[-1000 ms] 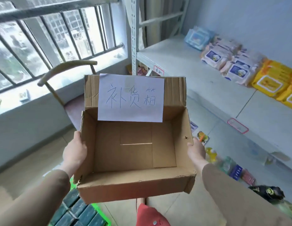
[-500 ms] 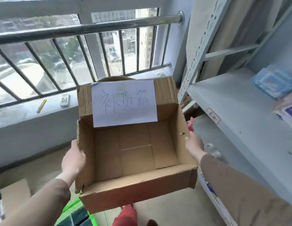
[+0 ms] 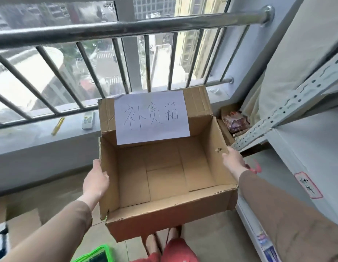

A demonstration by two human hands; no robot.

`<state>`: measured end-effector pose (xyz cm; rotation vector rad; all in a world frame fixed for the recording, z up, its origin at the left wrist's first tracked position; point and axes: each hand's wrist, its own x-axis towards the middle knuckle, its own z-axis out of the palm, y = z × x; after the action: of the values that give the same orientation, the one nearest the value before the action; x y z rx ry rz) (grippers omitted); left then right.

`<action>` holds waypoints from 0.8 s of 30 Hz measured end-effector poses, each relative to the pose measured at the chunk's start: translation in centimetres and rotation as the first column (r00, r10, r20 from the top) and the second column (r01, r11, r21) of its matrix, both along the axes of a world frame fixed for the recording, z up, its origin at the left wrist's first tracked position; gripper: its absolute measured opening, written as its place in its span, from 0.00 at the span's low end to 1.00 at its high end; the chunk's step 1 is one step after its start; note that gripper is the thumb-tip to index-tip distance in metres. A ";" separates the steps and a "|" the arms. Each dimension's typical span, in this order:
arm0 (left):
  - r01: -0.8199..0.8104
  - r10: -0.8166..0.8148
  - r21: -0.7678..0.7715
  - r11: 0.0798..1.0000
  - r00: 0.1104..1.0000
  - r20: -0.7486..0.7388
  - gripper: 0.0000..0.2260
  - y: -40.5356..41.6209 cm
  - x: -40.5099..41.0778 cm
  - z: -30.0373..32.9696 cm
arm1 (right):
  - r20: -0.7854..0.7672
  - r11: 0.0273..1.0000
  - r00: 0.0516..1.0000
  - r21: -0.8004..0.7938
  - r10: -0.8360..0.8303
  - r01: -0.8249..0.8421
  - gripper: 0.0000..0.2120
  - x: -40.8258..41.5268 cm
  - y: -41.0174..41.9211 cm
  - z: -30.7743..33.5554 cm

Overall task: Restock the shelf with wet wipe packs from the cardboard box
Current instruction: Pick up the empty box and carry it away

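Holding the cardboard box (image 3: 164,178) by its side walls, left hand (image 3: 95,183) and right hand (image 3: 234,161) each keep a grip on it; inside, only bare cardboard shows, beside the shelf (image 3: 315,148).

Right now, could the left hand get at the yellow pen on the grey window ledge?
Probably not yet: the left hand grips the brown cardboard box wall. The yellow pen lies uncovered on the grey window ledge, so the path looks free once it lets go.

brown cardboard box (image 3: 164,186), white paper sign (image 3: 152,117)
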<state>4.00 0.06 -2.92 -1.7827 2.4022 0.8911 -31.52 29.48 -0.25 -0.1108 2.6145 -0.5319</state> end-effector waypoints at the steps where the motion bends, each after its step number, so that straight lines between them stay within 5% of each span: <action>1: -0.010 0.010 0.017 1.000 1.000 -0.002 0.18 -0.5 -0.5 -0.5 | 0.006 1.000 1.000 0.009 -0.001 0.001 0.21 -0.7 -0.7 -0.5; 8: -0.078 0.078 0.113 0.990 0.997 0.007 0.16 -3.0 -3.6 -3.9 | 0.014 0.992 0.993 0.036 0.119 -0.120 0.13 -5.5 -4.6 -4.5; 24: -0.126 0.107 0.212 0.969 0.989 0.102 0.21 -7.1 -7.5 -9.7 | 0.113 0.994 0.987 -0.002 0.111 -0.111 0.16 -9.3 -8.7 -10.2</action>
<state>-3.51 -7.07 -12.63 -1.8518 2.0729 1.0176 -40.80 20.79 -10.49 -0.2176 2.4829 -0.4787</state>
